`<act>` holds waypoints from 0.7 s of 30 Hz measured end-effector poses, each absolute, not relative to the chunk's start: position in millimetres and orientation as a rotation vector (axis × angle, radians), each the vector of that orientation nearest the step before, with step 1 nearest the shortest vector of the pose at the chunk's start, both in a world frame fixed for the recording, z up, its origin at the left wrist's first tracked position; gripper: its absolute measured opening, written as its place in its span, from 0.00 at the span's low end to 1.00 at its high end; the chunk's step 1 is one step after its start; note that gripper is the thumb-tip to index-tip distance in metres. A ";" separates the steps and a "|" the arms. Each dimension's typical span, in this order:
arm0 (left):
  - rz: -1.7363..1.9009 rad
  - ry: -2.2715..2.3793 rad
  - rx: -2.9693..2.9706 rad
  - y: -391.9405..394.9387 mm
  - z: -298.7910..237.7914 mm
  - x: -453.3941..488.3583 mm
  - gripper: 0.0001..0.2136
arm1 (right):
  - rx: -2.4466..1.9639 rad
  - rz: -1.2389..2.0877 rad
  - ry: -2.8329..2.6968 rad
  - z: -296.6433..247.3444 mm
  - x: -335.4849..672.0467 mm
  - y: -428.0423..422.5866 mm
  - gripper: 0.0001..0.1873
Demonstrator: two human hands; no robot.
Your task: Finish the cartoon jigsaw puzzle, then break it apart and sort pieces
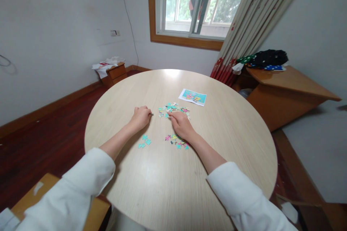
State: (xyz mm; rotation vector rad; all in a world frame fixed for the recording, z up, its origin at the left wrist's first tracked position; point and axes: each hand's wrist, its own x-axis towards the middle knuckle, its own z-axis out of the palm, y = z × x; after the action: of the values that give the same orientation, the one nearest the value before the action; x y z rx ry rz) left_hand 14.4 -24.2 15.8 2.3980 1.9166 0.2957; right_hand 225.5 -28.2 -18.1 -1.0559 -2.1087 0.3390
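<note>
My left hand (141, 117) rests on the table with its fingers closed. A small dark-edged jigsaw puzzle piece (152, 114) sticks out at its fingertips. To the right, my right hand (181, 124) reaches over the near edge of a loose pile of puzzle pieces (170, 106), mostly turquoise with some pink and white. Its thumb and index finger are pinched together at the pile; what lies between them is too small to make out. A second cluster of pieces (179, 145), pink, yellow and turquoise, lies below my right wrist. Several turquoise pieces (144, 141) sit apart below my left hand.
Everything lies on a round wooden table (162, 187). A printed picture card (193, 97) with cartoon figures lies beyond the pile. Around the table are a low cabinet (117, 73), a tilted wooden desk (287, 90) with cloths on top, and a curtain (252, 17) beside the window.
</note>
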 end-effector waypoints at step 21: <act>0.130 1.883 2.269 -36.0 37.0 19.2 0.11 | -1.057 0.324 -2.108 -17.1 225.3 -29.3 0.15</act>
State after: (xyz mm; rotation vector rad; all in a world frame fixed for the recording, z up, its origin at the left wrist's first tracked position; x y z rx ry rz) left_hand 19.2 -36.0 37.0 2.2689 1.8825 0.1300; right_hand 225.3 -29.3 -17.1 -1.0569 -2.1076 0.3241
